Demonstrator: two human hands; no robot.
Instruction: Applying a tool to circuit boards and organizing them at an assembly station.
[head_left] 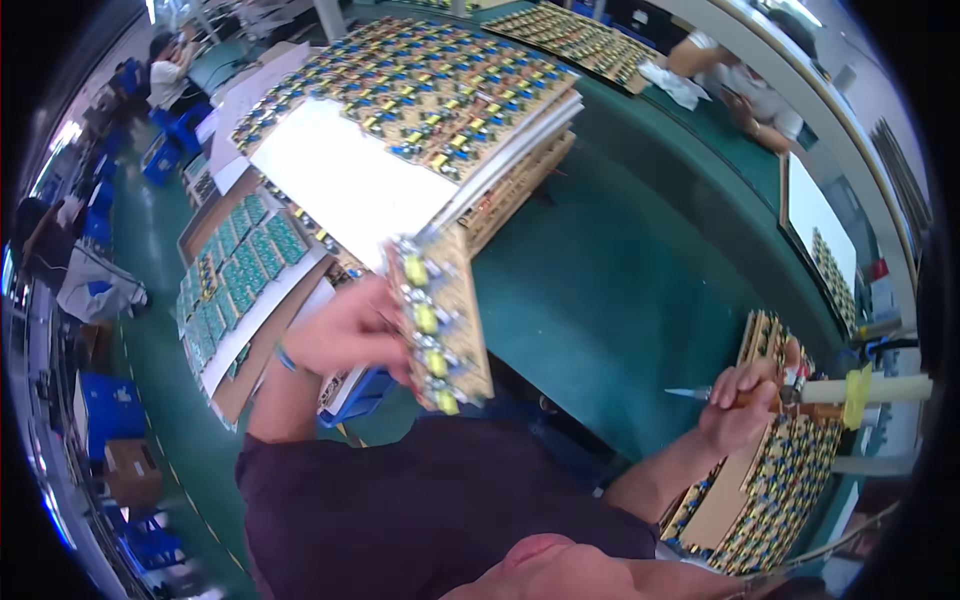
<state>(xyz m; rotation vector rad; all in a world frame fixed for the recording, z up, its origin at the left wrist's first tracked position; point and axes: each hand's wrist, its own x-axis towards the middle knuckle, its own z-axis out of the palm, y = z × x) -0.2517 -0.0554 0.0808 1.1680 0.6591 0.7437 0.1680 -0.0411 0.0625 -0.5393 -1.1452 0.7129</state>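
1. Holding tan board strip (458, 315) raised in partly closed left hand (350, 325); components blurred, fingertips hard to make out.
2. Curled right hand (738, 402) around pointed tool (692, 393); kind uncertain.
3. Overlapped by strip: white sheet (335, 160) on board stack (450, 75).
4. Partly masked by right hand: further boards (790, 490).

Left hand (350, 328) raised, apparently pinching — slightly blurred; right hand (738, 405) out sideways, curled.

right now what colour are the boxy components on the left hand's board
Yellow boxy components, head view.
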